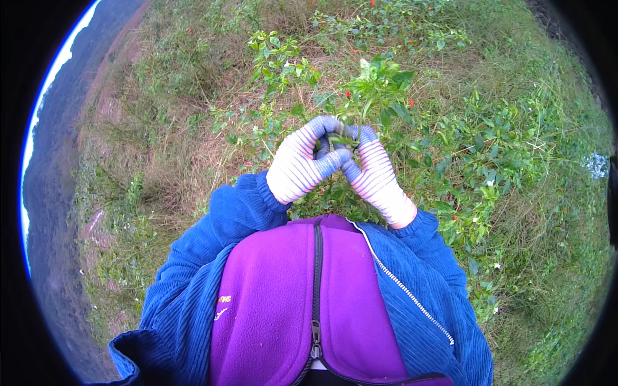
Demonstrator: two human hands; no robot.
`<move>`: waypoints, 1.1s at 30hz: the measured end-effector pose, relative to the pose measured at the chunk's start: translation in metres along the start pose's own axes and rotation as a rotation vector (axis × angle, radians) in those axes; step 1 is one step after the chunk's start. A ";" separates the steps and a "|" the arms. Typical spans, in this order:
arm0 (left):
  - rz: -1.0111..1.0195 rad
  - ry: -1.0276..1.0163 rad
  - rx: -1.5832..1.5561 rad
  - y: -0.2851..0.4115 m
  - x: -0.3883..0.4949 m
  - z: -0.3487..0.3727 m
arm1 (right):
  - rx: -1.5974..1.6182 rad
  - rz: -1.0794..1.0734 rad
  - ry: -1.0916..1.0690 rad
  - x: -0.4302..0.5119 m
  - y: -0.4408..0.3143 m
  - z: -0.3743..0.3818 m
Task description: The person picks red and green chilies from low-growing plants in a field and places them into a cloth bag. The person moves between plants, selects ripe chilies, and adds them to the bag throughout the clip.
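Both my hands wear striped white knit gloves with grey-blue fingers, and they meet in front of my chest at a chili pepper plant [381, 79]. My left hand [306, 161] has its fingers curled around a green sprig [345, 140], thumb towards my right hand. My right hand [376, 176] pinches the same sprig from the other side, close to the stem. The fingertips are blurred and overlap, so part of what lies between them is hidden. Small red chilies [348, 94] hang just beyond the hands among the leaves.
More chili plants [285, 62] with red fruit and white flowers grow ahead and to the right. Dry grass [193, 169] covers the ground on the left. A pale blue object [596, 165] lies at the far right. A dark hillside [58, 144] shows at the left rim.
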State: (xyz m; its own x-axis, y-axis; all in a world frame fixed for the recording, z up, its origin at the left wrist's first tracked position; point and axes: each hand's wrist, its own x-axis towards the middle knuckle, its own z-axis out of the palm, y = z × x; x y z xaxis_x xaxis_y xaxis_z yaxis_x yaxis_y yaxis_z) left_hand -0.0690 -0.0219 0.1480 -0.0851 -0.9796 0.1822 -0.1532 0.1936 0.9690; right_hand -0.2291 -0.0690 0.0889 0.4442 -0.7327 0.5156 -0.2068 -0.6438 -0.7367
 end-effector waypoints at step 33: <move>-0.063 0.008 0.059 0.022 0.044 -0.021 | 0.673 0.519 0.064 0.016 -0.021 -0.029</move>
State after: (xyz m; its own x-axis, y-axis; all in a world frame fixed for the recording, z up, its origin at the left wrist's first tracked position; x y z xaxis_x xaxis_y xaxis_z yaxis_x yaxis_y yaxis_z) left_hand -0.0558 -0.0621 0.1807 -0.0661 -0.9902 0.1228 -0.2160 0.1344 0.9671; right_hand -0.2426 -0.0739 0.1248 0.3823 -0.9228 0.0490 0.2005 0.0311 -0.9792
